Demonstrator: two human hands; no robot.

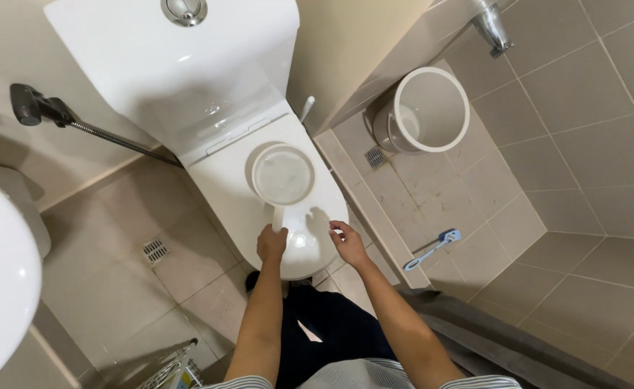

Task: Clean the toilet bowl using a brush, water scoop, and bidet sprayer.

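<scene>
I look down at a white toilet with its lid (238,191) closed. My left hand (271,243) grips the handle of a white plastic dipper (282,175), which sits on the lid with some water in its round bowl. At the lid's front right edge my right hand (347,243) rests with fingers on the rim, holding nothing. The white tank (180,65) with a round chrome flush button (184,9) stands behind the lid.
A grey bidet sprayer (34,106) with a hose hangs on the left wall. A white sink (0,274) is at the left. In the shower area sit a white bucket (425,109), a blue brush (432,248) and a faucet (491,27). Floor drains (155,251) are set in the tiles.
</scene>
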